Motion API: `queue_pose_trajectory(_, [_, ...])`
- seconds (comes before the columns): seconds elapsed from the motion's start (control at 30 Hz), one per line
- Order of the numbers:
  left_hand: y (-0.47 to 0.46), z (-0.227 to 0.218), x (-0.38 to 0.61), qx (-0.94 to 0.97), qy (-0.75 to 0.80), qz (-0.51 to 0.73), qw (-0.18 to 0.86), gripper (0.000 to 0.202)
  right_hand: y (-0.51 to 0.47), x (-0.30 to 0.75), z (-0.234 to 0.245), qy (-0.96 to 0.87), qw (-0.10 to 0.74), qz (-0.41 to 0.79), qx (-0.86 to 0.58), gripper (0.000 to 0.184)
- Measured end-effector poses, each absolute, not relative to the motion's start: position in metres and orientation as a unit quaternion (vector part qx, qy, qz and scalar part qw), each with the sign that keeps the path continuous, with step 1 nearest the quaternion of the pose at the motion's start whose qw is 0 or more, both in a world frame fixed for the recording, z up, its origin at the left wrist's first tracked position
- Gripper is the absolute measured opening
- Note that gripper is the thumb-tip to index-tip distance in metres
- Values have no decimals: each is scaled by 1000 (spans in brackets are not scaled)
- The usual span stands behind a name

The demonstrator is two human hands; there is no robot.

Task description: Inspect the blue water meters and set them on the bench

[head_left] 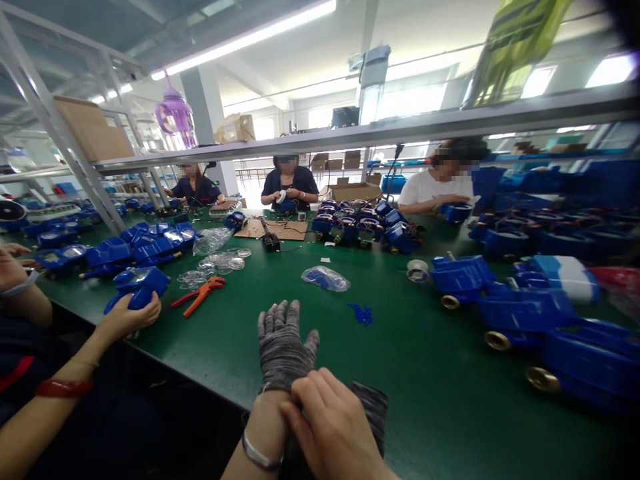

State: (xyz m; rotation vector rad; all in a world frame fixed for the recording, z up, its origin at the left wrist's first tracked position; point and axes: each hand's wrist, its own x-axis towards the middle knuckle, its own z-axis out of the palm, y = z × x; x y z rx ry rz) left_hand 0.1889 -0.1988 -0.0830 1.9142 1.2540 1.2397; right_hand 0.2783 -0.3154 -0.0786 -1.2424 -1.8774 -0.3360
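Observation:
My left hand point(283, 345) wears a grey knitted glove and its fingers are stretched out flat over the green table point(410, 373). My right hand point(334, 427) is bare and its fingers pinch the cuff of that glove at the left wrist, beside a silver bracelet point(257, 455). A second grey glove point(371, 412) lies under my right hand at the table's front edge. Small blue plastic bits point(361, 313) lie just beyond my left hand.
Blue water meters with brass fittings point(525, 317) fill the right side. An orange cutter point(202, 294) and a plastic bag of blue parts point(325, 278) lie ahead. A co-worker's hand point(129, 317) at left holds a blue meter. Three people sit across the table.

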Motion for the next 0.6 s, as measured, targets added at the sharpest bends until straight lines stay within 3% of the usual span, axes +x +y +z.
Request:
queue_pose_trajectory(0.13, [-208,-90,209,722,501,438,189,53,-307,274,-86,-723,405,-162,-536,23])
queue_pose_trajectory(0.2, [-208,-90,205,727,505,432,172,52,-308,275,-88,-724,410,-121,-542,25])
queue_pose_trajectory(0.27, [-208,-89,203,731,501,432,169,47,-315,278,-83,-740,423,30,-523,25])
queue_pose_trajectory(0.37, [-207,-87,201,735,481,440,187,39,-331,290,-70,-688,475,369,-406,32])
queue_pose_trajectory(0.43, [-210,-85,194,743,458,440,213,36,-341,304,-65,-618,528,467,-348,38])
queue_pose_trajectory(0.5, [-221,-85,182,762,417,422,260,33,-347,322,-66,-575,574,439,-384,36])
queue_pose_trajectory(0.6, [-248,-91,164,799,330,365,346,37,-345,353,-82,-526,577,361,-510,30])
